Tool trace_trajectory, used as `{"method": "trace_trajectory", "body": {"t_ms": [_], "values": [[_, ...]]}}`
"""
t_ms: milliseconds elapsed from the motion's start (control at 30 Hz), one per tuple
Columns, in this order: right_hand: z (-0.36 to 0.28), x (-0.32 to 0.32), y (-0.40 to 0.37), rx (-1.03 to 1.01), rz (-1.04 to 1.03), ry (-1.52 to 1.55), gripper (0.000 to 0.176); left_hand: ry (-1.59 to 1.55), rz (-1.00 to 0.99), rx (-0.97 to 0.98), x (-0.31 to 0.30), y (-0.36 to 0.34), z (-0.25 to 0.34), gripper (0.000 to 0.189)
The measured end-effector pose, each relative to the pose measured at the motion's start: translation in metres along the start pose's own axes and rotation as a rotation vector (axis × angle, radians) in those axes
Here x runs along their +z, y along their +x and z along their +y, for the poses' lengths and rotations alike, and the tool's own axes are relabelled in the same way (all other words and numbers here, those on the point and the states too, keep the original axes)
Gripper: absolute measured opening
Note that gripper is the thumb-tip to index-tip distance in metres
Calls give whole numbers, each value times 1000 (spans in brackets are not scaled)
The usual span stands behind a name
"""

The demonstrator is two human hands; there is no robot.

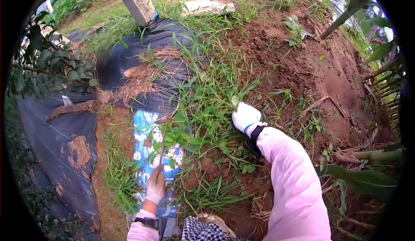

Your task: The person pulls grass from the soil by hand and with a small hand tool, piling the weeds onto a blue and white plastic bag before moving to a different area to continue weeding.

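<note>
My right hand (246,117), in a white glove, is closed at a tuft of green grass (234,101) at the edge of the weeds. Lower down on the left, my gloved left hand (155,185) is wrapped round a thin brown stick-like tool (163,148). The tool points away from me, and its far end is lost among leaves. Beneath this hand lies a blue and white plastic sheet (140,154), partly covered by weeds. Broad-leaved weeds (194,139) and long grass fill the strip between both hands.
Black ground cover (123,63) with dry roots on it stretches ahead and to the left. A concrete post (135,1) rises at the top. Bare reddish soil (333,85) slopes on the right, bordered by corn stalks (371,156). A leafy branch (47,61) reaches in from the left.
</note>
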State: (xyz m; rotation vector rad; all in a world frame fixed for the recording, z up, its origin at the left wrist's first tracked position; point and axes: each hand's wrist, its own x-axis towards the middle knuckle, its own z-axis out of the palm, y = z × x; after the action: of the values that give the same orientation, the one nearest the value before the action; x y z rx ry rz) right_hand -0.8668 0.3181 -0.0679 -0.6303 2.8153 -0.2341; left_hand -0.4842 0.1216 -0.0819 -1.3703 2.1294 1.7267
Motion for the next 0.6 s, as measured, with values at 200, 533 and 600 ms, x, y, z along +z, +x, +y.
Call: {"method": "trace_trajectory", "body": {"t_ms": [200,533,600], "values": [[-62,-4,-144,-801,-622,-83,25,32,32,11,0,-1,0,38],[-17,-9,47,-267,-217,-281,46,97,64,49,2,-2,8,37],[-18,0,48,-239,-62,-252,24,117,56,54,3,-6,14,37]]}}
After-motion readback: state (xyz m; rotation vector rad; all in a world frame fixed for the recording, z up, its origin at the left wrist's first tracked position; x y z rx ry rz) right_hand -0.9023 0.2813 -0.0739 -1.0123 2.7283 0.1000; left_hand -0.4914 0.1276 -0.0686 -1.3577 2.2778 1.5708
